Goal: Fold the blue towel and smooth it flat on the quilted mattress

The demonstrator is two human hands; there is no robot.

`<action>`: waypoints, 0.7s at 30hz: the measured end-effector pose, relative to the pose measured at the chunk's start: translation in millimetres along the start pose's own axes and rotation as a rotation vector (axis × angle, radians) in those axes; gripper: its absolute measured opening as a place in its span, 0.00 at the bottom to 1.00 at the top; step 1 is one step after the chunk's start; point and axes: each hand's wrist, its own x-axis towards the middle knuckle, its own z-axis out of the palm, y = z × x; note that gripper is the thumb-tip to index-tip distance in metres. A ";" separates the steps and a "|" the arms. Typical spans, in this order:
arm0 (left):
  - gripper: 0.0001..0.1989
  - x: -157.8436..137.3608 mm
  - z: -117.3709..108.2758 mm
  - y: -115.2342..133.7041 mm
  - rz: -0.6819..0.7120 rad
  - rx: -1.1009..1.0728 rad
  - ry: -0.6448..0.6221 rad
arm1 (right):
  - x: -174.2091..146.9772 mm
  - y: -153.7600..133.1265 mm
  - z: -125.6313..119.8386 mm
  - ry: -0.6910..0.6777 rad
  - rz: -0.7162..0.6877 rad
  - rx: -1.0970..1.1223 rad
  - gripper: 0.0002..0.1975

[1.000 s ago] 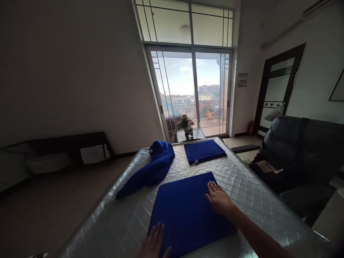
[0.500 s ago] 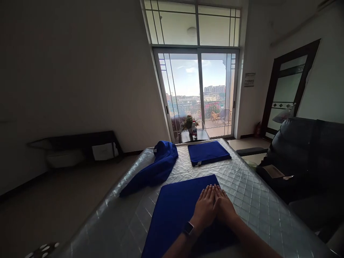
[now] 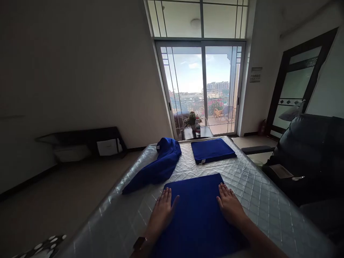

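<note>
A blue cloth (image 3: 197, 211), laid out as a flat rectangle, is on the quilted mattress (image 3: 258, 200) right before me. My left hand (image 3: 162, 208), with a watch on its wrist, lies flat on the cloth's left edge, thumb apart from the fingers. On the opposite edge rests my right hand (image 3: 229, 202), palm down and fingers stretched out. Farther off lies a folded blue cloth (image 3: 213, 149) with a small white label at its near edge. A crumpled blue garment (image 3: 161, 165) is spread to the left of it.
Beyond the mattress stands a small dark table (image 3: 206, 133) with a potted plant (image 3: 191, 119) and a bottle (image 3: 197, 126). To the right is a black armchair (image 3: 309, 150). A low black stand (image 3: 80, 138) runs along the left wall. Behind is a sliding glass door (image 3: 188, 79).
My hands were together near the cloth's right side. My left hand has moved across to the left edge, while my right hand has shifted slightly right. The view has turned a little.
</note>
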 end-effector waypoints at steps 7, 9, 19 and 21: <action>0.44 -1.7 -20.8 0.0 -0.126 -0.123 -0.062 | 2.1 0.2 2.4 -0.022 -0.002 -0.060 0.35; 0.44 -3.1 -23.7 1.8 -0.115 -0.114 -0.054 | 4.6 -3.3 -2.1 -0.054 0.010 -0.099 0.35; 0.43 -0.6 -13.6 -4.5 -0.080 -0.024 -0.047 | 56.0 -24.2 -18.4 -0.042 -0.013 -0.054 0.35; 0.43 -0.2 -14.2 -4.1 -0.089 -0.022 -0.061 | 60.0 -20.2 -12.5 -0.036 -0.006 -0.037 0.36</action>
